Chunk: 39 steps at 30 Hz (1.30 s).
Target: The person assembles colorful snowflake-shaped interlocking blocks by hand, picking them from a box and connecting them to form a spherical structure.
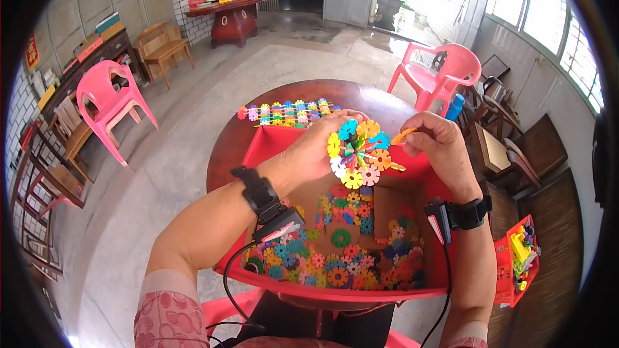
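Nearest, a strap (261, 196) on the left wrist and another strap (469, 214) on the right trail black cables down past the box (335, 295), whose sides they partly cover. The left hand (316, 147) grips a wheel (352, 178) of many-coloured discs above the box, its fingertips partly hidden behind it. The right hand (440, 142) pinches an orange piece (405, 135) just beside the wheel's right edge. Below, loose discs (338, 276) lie among cardboard (393, 205), partly blocked from view by the left forearm. The box sits on a round bench (224, 148), with a lattice (300, 115) of discs behind its far wall. To the right stands a red basket (501, 274) of toys; beyond the bench, a pink chair (445, 74) and a blue container (455, 107); farther off, a wooden chair (166, 50) and a red table (235, 20).
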Tool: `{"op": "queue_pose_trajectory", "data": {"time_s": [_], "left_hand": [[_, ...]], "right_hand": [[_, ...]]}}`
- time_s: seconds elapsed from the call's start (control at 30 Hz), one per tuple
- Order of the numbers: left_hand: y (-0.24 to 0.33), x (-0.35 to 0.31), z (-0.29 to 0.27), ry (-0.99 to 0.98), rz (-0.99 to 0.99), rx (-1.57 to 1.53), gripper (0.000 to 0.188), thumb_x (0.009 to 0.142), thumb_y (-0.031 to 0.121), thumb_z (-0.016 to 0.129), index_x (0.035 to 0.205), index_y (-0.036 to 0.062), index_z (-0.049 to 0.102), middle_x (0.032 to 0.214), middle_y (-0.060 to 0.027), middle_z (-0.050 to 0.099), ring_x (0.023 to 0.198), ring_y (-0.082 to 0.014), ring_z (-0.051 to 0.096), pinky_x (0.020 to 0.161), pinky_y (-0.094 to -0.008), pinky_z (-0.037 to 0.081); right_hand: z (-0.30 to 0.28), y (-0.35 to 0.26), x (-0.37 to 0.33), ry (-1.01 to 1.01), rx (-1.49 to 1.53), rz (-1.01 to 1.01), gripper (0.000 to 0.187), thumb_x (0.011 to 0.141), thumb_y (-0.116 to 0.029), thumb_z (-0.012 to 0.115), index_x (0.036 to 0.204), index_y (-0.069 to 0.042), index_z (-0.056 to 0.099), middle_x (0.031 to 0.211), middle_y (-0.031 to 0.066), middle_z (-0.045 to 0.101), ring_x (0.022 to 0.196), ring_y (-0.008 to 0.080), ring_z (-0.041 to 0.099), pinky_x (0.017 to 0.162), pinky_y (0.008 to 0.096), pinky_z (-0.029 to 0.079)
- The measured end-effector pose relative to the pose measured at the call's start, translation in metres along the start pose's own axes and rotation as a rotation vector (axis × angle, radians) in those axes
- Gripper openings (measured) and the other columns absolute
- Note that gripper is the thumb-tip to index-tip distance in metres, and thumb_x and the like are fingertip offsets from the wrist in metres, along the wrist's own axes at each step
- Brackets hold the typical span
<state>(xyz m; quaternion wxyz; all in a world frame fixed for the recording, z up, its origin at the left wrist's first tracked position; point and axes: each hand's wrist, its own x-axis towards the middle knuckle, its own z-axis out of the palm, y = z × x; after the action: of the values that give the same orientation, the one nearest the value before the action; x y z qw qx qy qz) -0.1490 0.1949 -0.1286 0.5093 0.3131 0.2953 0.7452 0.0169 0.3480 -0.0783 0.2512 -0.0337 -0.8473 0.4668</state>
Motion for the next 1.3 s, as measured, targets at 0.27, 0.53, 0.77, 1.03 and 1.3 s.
{"op": "queue_pose_trajectory", "data": {"time_s": [0.27, 0.53, 0.77, 1.03, 1.3], "left_hand": [[-0.007, 0.000, -0.006, -0.020, -0.098, 0.020, 0.025, 0.091, 0.030, 0.053, 0.108, 0.0117, 0.055, 0.103, -0.0059, 0.061, 0.087, -0.0242, 0.063, 0.070, -0.0407, 0.054], [0.014, 0.008, -0.011, 0.154, -0.037, -0.051, 0.049, 0.092, 0.043, 0.047, 0.113, -0.0010, 0.052, 0.114, -0.0160, 0.059, 0.102, -0.0321, 0.058, 0.091, -0.0448, 0.047], [0.020, -0.005, 0.011, 0.181, -0.132, -0.157, 0.050, 0.087, 0.042, 0.057, 0.112, -0.0001, 0.055, 0.115, -0.0142, 0.058, 0.104, -0.0284, 0.058, 0.093, -0.0443, 0.046], [0.001, -0.005, 0.000, 0.167, -0.239, 0.093, 0.022, 0.088, 0.016, 0.057, 0.105, 0.0033, 0.059, 0.100, -0.0060, 0.063, 0.091, -0.0198, 0.064, 0.078, -0.0338, 0.055], [0.002, -0.004, -0.016, -0.049, -0.282, 0.010, 0.025, 0.091, 0.020, 0.051, 0.109, 0.0028, 0.055, 0.100, -0.0066, 0.060, 0.088, -0.0171, 0.063, 0.074, -0.0322, 0.056]], "right_hand": [[0.005, 0.001, -0.003, -0.027, 0.013, 0.061, 0.005, 0.084, 0.000, 0.055, 0.087, 0.001, 0.058, 0.071, 0.0021, 0.060, 0.060, 0.0065, 0.057, 0.056, 0.0213, 0.046], [0.009, 0.058, -0.002, -0.510, -0.534, 0.027, 0.011, 0.073, -0.010, 0.059, 0.079, -0.002, 0.061, 0.073, 0.0138, 0.061, 0.067, 0.0265, 0.062, 0.063, 0.0351, 0.050], [0.073, 0.108, -0.036, -0.597, -0.827, 0.090, 0.016, 0.076, -0.014, 0.057, 0.088, -0.008, 0.064, 0.086, 0.0144, 0.064, 0.087, 0.0321, 0.060, 0.076, 0.0416, 0.048], [0.098, 0.153, -0.063, -0.397, -0.919, -0.094, 0.030, 0.078, -0.009, 0.053, 0.108, -0.006, 0.055, 0.096, 0.0181, 0.059, 0.087, 0.0335, 0.061, 0.071, 0.0438, 0.051], [0.097, 0.151, -0.064, -0.506, -1.144, -0.131, 0.015, 0.077, -0.010, 0.054, 0.088, -0.003, 0.062, 0.094, 0.0155, 0.059, 0.081, 0.0281, 0.063, 0.067, 0.0376, 0.053]]}}
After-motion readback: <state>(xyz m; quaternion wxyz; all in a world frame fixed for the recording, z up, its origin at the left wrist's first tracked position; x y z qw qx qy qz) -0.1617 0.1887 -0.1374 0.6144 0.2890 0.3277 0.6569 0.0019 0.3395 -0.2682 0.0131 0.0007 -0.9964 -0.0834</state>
